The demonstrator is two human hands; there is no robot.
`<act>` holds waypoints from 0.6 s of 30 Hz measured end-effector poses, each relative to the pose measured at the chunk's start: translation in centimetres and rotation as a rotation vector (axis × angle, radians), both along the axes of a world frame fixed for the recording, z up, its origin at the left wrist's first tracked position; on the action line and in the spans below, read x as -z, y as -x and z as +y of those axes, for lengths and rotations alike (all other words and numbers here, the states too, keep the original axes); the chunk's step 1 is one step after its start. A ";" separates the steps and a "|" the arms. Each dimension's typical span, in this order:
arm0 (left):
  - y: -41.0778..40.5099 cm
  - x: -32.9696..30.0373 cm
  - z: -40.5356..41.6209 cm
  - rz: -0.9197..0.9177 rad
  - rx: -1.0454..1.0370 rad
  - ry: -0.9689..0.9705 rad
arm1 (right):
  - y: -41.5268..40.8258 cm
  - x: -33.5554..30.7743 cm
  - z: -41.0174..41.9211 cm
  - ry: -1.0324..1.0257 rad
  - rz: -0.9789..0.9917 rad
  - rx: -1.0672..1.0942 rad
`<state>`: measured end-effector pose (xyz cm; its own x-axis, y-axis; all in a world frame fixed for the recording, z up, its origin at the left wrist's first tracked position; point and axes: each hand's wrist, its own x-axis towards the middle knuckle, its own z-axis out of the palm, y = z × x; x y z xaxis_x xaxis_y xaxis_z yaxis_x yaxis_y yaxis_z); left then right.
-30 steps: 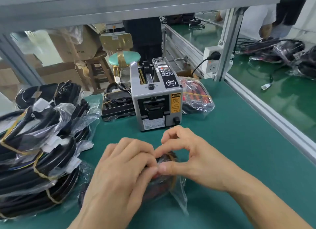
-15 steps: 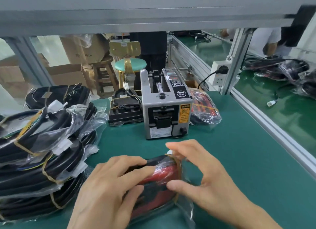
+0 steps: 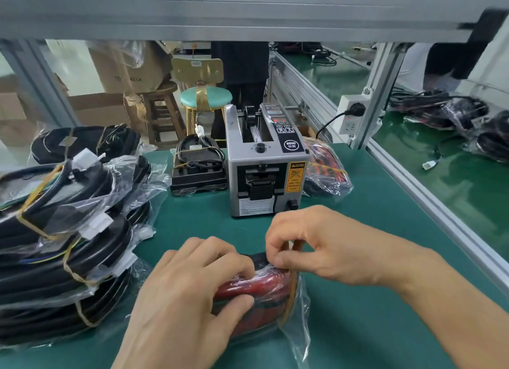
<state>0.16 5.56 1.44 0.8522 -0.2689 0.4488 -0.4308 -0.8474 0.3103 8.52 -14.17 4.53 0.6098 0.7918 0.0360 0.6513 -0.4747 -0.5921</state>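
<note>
Both hands work at 6 o'clock on the green mat: the left hand curls over and grips the bagged cable bundle, red and black coils in clear plastic lying on the mat, while the right hand pinches the tan tape band at the bundle's far edge. At 12 o'clock from the bundle stands a grey tape dispenser, with a black tray just beside it at 9 o'clock and another bagged red bundle at 3 o'clock. A pile of bagged black cables fills the 9 o'clock side. An aluminium frame spans overhead; a power strip hangs on its post at 2 o'clock. Beyond the bench stand a teal stool and cardboard boxes.
</note>
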 end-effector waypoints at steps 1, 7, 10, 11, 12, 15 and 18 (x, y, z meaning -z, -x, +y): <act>0.0 0.0 0.0 0.002 -0.009 0.001 | 0.1 0.2 0.1 0.035 -0.112 -0.024; 0.1 0.4 -0.2 -0.027 -0.042 -0.040 | 2.1 4.2 -1.2 -0.139 -0.504 0.019; 0.3 0.6 -0.3 -0.071 -0.037 -0.027 | 2.3 5.8 -0.9 -0.243 -0.628 0.090; 0.5 0.7 -0.4 -0.093 -0.042 -0.019 | 2.4 6.1 -0.8 -0.271 -0.664 0.106; 0.6 0.9 -0.5 -0.120 -0.046 -0.013 | 2.5 6.4 -0.7 -0.299 -0.695 0.116; 0.7 1.3 -0.6 -0.197 -0.026 -0.047 | 2.8 6.6 -1.2 -0.342 -0.692 0.090; 0.3 1.2 -0.4 -0.238 0.001 -0.105 | 2.8 5.5 -1.3 -0.505 -0.301 0.209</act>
